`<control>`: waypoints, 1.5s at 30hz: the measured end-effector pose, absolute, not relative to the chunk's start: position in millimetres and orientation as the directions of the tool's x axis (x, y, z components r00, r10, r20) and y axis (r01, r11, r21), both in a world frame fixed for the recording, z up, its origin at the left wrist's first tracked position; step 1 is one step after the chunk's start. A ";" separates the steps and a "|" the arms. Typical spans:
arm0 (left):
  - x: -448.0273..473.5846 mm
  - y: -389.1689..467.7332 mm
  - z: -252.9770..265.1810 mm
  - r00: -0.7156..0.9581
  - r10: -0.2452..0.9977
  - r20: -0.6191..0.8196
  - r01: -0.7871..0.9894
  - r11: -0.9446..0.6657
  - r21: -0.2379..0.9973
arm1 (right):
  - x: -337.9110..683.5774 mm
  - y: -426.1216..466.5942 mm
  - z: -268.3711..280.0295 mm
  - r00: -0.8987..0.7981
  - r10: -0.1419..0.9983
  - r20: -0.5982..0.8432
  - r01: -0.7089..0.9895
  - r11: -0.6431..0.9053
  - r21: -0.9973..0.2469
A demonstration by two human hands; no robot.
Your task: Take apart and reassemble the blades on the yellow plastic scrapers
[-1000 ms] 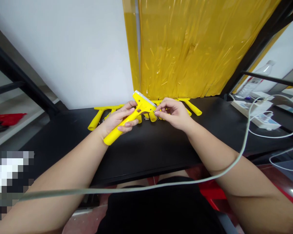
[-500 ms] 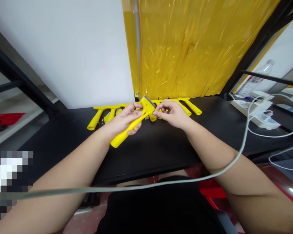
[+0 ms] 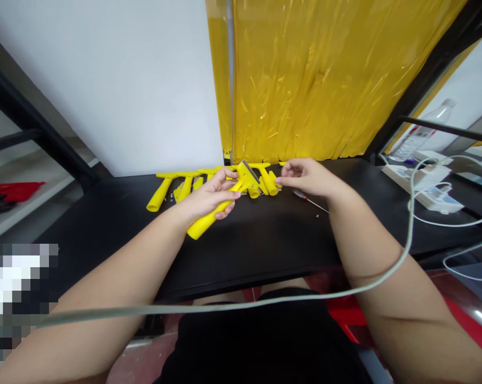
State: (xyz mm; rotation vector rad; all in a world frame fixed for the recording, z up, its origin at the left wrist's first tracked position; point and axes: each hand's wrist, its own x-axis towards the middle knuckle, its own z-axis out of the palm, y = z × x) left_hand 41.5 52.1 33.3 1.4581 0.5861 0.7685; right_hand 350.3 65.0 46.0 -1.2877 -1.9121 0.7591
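My left hand (image 3: 219, 194) is closed around a yellow scraper (image 3: 204, 223), which slants up and to the right. Its head carries a dark metal blade along the top edge, and a small screw-like spot shows on the head's face. To the right, my right hand (image 3: 305, 177) hovers apart from the scraper, fingers half curled and thumb separated from them. Its fingertips are beside a small yellow piece (image 3: 274, 179); whether they touch it is unclear. A screwdriver (image 3: 300, 195) with a red-and-clear handle lies below that hand, its shaft partly behind my forearm.
More yellow scrapers (image 3: 159, 194) lie in a row along the back of the black table (image 3: 241, 250). A small metal bit (image 3: 316, 216) rests near the screwdriver. White boxes with cables (image 3: 436, 197) and a plastic bottle (image 3: 423, 130) are at right. A pale cable (image 3: 265, 303) crosses the foreground.
My right hand has moved away from the scraper's head to the right, its fingers loosening. The screwdriver has come into view beneath it. The left hand still holds the scraper.
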 end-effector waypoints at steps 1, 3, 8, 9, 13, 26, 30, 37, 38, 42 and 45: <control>40.3 54.1 33.0 0.626 0.773 0.100 -0.108 -0.041 0.993 | 365.3 65.5 50.5 -0.266 0.953 0.148 0.635 0.288 -0.717; 37.9 57.8 32.3 0.603 0.792 0.096 -0.117 -0.032 0.993 | 392.9 68.3 55.4 -0.208 0.975 -0.075 0.814 0.130 -0.567; 37.3 59.3 32.8 0.581 0.811 0.071 -0.120 -0.001 0.993 | 412.2 82.3 45.1 -0.078 0.950 -0.303 0.942 -0.030 -0.335; 38.0 58.2 33.7 0.583 0.810 0.067 -0.123 0.006 0.992 | 407.6 84.7 42.2 -0.076 0.956 -0.283 0.957 -0.010 -0.290; 40.4 53.0 40.3 0.587 0.808 0.055 -0.149 0.040 0.988 | 387.2 86.6 39.1 -0.078 0.971 -0.226 0.985 0.040 -0.166; 42.8 59.3 38.8 0.396 0.918 0.031 -0.170 0.039 0.985 | 346.6 65.1 38.1 -0.252 0.903 0.347 0.111 0.384 -0.917; 43.0 59.1 40.4 0.339 0.940 0.019 -0.177 0.044 0.983 | 334.6 68.6 29.0 -0.250 0.903 0.350 0.126 0.388 -0.913; 41.0 58.3 42.2 0.316 0.948 0.022 -0.182 0.038 0.983 | 328.3 67.7 27.4 -0.262 0.905 0.336 0.174 0.386 -0.906; 41.1 58.3 42.1 0.320 0.947 0.022 -0.186 0.040 0.982 | 327.7 67.1 28.0 -0.262 0.907 0.330 0.171 0.380 -0.909; 42.2 57.9 41.7 0.330 0.944 0.022 -0.202 0.048 0.978 | 326.5 66.1 29.4 -0.248 0.918 0.311 0.174 0.358 -0.918; 42.7 57.0 41.9 0.330 0.944 0.020 -0.205 0.051 0.977 | 326.9 66.5 29.2 -0.250 0.917 0.311 0.172 0.358 -0.918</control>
